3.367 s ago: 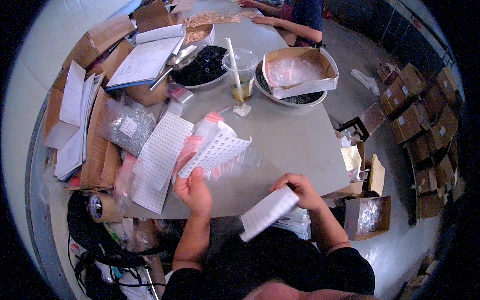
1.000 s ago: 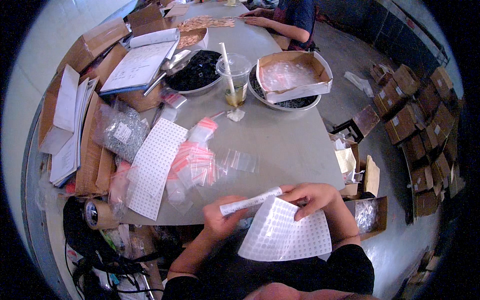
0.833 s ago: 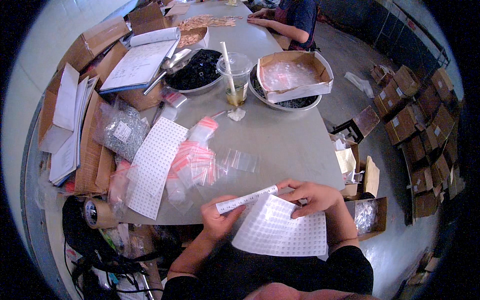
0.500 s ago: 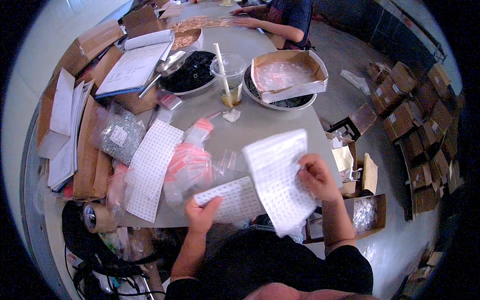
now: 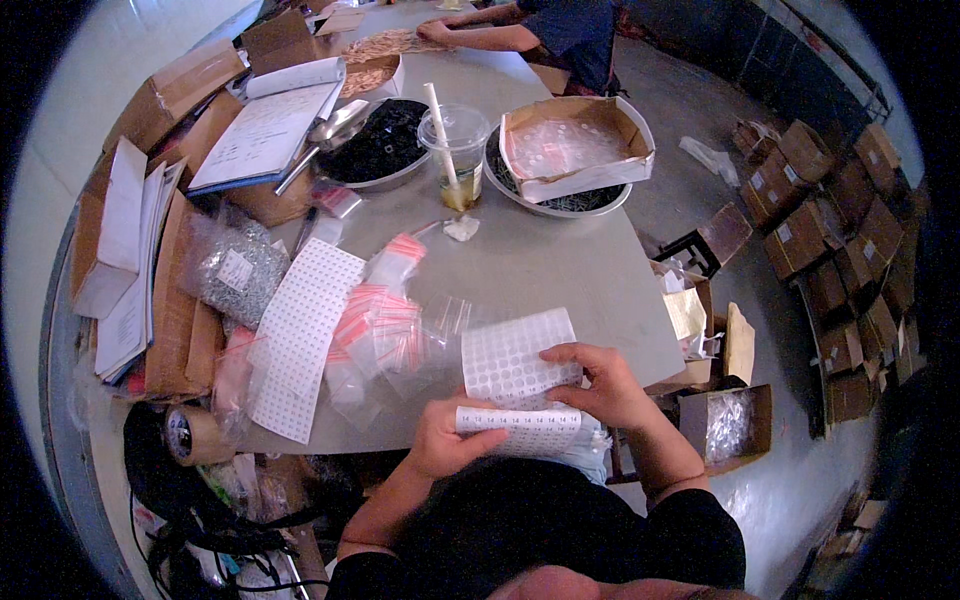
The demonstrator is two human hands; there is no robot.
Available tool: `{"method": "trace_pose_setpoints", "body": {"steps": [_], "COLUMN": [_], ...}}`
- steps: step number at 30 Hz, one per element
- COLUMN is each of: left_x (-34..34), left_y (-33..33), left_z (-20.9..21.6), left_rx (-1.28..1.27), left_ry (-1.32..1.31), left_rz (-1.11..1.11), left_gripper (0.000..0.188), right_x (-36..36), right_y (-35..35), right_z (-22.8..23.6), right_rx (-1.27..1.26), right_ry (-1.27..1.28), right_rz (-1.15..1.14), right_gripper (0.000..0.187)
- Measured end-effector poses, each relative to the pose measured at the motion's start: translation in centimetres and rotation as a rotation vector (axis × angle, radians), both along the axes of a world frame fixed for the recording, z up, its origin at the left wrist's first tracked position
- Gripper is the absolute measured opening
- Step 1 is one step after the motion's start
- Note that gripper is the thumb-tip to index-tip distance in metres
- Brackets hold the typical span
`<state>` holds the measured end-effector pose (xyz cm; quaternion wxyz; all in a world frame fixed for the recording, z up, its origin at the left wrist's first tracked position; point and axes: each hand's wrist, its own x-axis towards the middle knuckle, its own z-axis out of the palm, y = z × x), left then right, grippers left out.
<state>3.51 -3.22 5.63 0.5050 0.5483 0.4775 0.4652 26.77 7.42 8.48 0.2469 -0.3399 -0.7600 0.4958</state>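
In front of my body at the table's near edge, my left hand grips a white sticker sheet printed with rows of small marks, its thumb lying over the front. My right hand pinches a second white sticker sheet by its right side; that one shows rows of round labels, many with their centres blank. The two sheets overlap where they meet, and I cannot tell whether they are joined. Another printed sticker sheet lies flat at the left, beside a heap of clear zip bags with red strips.
Around the grey table are a bag of small metal parts, a drink cup, a bowl of black pieces and a carton of clear bags. Cartons stack at right. A co-worker's arms reach over the far end.
Both hands have come together; the right one moved lower with its sheet, now turned to show round labels. The left hand shifted right. At the far end the co-worker's hands moved left.
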Motion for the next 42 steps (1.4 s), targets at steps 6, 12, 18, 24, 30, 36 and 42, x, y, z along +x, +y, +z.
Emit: {"method": "trace_pose_setpoints", "body": {"steps": [6, 12, 18, 24, 30, 36, 42], "left_x": [-0.3, -0.1, -1.2, -2.1, -1.6, -1.5, -1.3], "left_y": [-0.1, -0.7, -0.4, 0.0, 0.5, 0.5, 0.5], "left_z": [-0.9, -0.1, 0.0, 0.5, 0.8, -1.0, -1.5], "left_rx": [0.322, 0.076, 0.241, 0.450, 0.556, 0.556, 0.527], "left_ry": [0.239, -0.066, 0.096, 0.299, 0.251, 0.390, 0.380], "left_rz": [0.055, 0.063, -0.012, -0.109, -0.105, 0.041, 0.060], "left_gripper": [0.018, 0.029, 0.032, 0.027, 0.025, 0.023, 0.021], "right_x": [-0.1, -0.7, -0.3, -0.4, -0.5, -1.3, -2.5], "right_y": [-0.1, 0.5, 1.2, 1.1, 1.9, 2.7, 3.4], "right_z": [0.6, -0.2, -0.3, -0.3, -0.5, -0.7, -0.5], "right_rx": [0.079, 0.390, 0.329, -0.015, -0.123, 0.068, 0.198], "right_ry": [-0.202, 0.029, -0.049, 0.015, 0.086, -0.122, -0.174], "right_rz": [-0.069, 0.004, 0.114, 0.156, 0.284, 0.243, 0.340], "right_gripper": [0.037, 0.032, 0.028, 0.028, 0.027, 0.021, 0.021]}}
